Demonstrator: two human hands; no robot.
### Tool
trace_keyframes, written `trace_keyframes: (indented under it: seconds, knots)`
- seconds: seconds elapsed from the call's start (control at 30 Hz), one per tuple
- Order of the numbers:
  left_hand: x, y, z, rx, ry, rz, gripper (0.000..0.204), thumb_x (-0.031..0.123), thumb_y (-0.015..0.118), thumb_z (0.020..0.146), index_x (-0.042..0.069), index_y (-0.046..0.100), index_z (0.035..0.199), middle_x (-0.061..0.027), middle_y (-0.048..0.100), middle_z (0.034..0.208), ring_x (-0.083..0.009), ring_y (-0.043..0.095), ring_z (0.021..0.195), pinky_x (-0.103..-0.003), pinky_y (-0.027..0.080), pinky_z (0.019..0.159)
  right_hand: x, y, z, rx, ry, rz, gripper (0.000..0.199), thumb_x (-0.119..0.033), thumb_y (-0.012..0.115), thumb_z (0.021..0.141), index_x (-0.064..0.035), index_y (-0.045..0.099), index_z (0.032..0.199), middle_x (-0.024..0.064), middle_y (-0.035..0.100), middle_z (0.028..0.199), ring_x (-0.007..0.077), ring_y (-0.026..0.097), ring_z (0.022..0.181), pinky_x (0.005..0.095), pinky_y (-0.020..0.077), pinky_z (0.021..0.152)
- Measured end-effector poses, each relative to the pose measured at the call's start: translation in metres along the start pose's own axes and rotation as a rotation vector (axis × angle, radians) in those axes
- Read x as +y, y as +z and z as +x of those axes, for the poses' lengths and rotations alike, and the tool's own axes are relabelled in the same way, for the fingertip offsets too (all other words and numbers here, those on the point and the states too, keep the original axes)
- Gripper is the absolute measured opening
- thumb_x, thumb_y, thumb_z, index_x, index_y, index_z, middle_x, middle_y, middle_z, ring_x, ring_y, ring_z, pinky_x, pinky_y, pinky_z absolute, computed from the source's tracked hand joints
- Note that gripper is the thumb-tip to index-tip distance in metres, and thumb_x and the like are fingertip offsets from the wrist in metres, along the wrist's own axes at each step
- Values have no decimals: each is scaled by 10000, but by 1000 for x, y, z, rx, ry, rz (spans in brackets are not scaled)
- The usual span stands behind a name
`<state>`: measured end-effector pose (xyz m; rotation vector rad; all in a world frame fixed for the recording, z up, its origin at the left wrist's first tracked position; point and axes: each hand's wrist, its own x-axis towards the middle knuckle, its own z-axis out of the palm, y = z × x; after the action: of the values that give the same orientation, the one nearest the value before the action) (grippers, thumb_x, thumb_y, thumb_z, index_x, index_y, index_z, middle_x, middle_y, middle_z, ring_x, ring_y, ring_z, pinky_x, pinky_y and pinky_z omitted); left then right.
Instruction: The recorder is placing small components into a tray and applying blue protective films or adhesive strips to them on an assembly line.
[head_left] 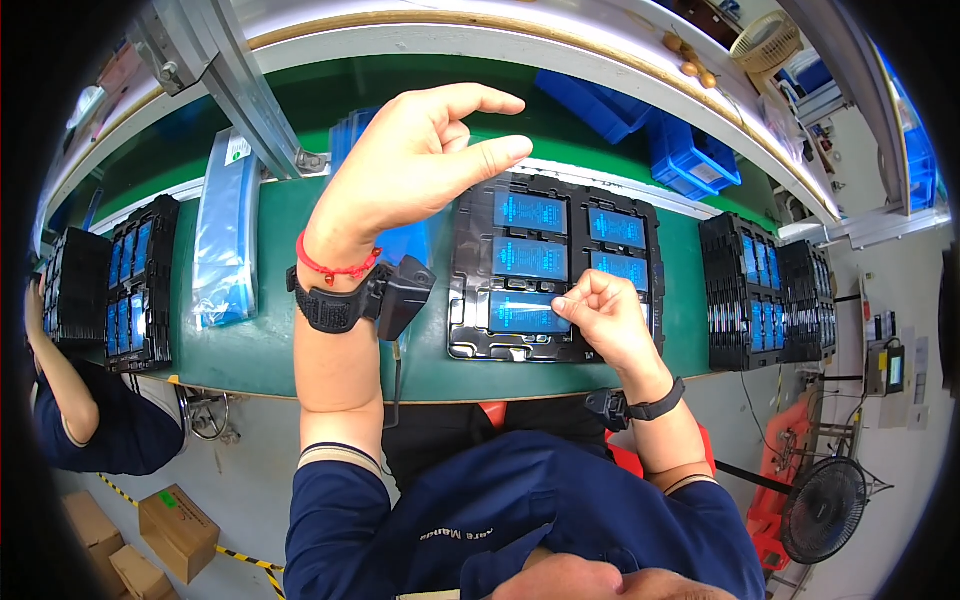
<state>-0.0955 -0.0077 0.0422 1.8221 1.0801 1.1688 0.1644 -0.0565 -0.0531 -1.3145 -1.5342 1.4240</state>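
Observation:
A black plastic tray [468, 338] lies on the green table in front of me, holding several flat blue battery cells. My right hand [608, 312] is over the tray, its thumb and forefinger pinched together at the right end of the lower left battery cell [522, 312]. Whether they grip the cell's edge or something thin on it is hidden. Above that cell sit two more in the same column, and the upper right cell [616, 228] lies flat in its pocket. My left hand [440, 150] is raised beyond the tray's left side, thumb and forefinger apart, with nothing between them.
Stacks of black trays with blue cells [745, 290] stand at the right; another stack [140, 285] is at the left. Clear plastic bags [226, 235] lie left of my arm. Blue bins [690, 155] are under the shelf [560, 50]. A co-worker's arm [60, 370] shows far left.

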Motion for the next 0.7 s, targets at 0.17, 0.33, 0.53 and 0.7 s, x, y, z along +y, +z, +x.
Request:
trace_keyframes:
  seconds: [0.17, 0.33, 0.53, 0.7]
  knots:
    - [0, 0, 1, -1, -6, 1, 374, 206, 658, 838, 23, 580, 1155, 109, 325, 517, 4, 260, 486, -196, 210, 466, -2, 1, 1, 12, -7, -28, 136, -26, 671, 780, -38, 573, 686, -30, 558, 585, -3, 435, 507, 177, 326, 458]
    - [1, 0, 2, 0, -6, 12, 368, 194, 654, 838, 25, 580, 1156, 110, 323, 519, 5, 256, 484, -194, 202, 460, -7, 4, -1, 45, 6, -127, 142, -39, 680, 765, -31, 578, 666, -21, 554, 567, 13, 458, 506, 192, 356, 458]
    - [0, 2, 3, -21, -51, -39, 361, 175, 643, 844, 26, 571, 1165, 117, 316, 525, 8, 244, 483, -192, 191, 455, -12, 19, -7, 162, -138, -484, 133, -63, 667, 734, -7, 552, 698, 70, 576, 546, 144, 576, 488, 279, 447, 480]
    - [-1, 2, 2, -33, -66, -57, 367, 178, 647, 844, 34, 565, 1172, 121, 329, 540, 9, 252, 490, -186, 192, 458, -26, 20, -19, 312, -250, -704, 401, -82, 664, 734, -22, 455, 1070, 75, 510, 531, 254, 568, 484, 348, 451, 478]
